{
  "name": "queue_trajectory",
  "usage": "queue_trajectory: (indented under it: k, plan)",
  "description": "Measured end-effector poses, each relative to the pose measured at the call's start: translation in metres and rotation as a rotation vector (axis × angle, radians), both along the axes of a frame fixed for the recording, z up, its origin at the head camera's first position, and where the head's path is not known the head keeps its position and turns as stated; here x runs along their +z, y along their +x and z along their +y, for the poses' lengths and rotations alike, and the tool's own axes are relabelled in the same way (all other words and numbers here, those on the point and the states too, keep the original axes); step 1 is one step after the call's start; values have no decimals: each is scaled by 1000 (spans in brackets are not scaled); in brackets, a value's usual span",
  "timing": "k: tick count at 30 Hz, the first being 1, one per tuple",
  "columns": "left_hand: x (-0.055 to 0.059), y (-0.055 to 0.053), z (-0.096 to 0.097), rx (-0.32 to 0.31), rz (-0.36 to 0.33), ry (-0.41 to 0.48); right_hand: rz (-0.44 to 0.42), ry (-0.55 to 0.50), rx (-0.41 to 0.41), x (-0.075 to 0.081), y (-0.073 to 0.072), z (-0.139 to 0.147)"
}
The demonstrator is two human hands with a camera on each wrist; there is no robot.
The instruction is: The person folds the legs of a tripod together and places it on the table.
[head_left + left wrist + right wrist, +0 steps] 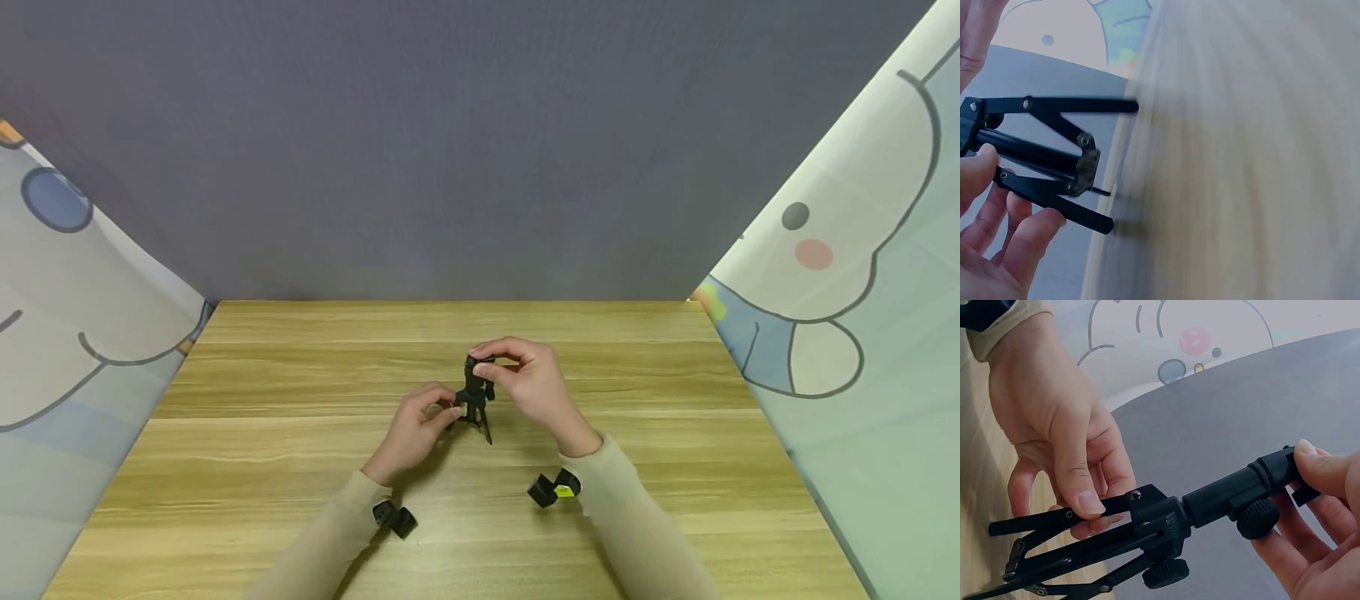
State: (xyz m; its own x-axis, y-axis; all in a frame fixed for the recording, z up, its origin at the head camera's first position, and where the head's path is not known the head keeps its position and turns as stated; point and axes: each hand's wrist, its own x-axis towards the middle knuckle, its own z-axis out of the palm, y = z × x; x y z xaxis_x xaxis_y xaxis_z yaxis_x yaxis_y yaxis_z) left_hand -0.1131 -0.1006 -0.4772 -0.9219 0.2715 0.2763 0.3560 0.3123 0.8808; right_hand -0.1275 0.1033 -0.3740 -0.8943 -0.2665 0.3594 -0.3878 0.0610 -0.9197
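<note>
A small black tripod [476, 398] stands upright over the middle of the table, its legs spread part way. My left hand [420, 423] pinches one leg between thumb and fingers; in the right wrist view the thumb of that left hand [1072, 450] lies on the leg near its upper hinge. At the top, my right hand [528, 379] grips the tripod's head [1285, 469] between thumb and fingers. Two round knobs stick out from the column, the upper knob [1257, 519] and the lower knob [1166, 574]. Hinged braces [1060, 122] join the legs to the centre column in the left wrist view.
The wood-grain table [300, 367] spreads around both hands. Behind it rises a grey panel [465, 150], with cartoon-printed sheets [832, 200] at the sides. Each wrist carries a small black camera [393, 518] on a beige sleeve [630, 517].
</note>
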Motion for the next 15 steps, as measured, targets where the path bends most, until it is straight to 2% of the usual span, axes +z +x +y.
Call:
queue_trajectory:
  k: [4,10,15]
  plan:
    - [-3,0,3,3,-29,47,11,-7,25,-2,-1,1]
    - [-6,-1,6,5,-2,55,9,-1,28,-2,-1,4]
    - [-5,0,5,11,-40,51,-14,-3,28,-2,0,4]
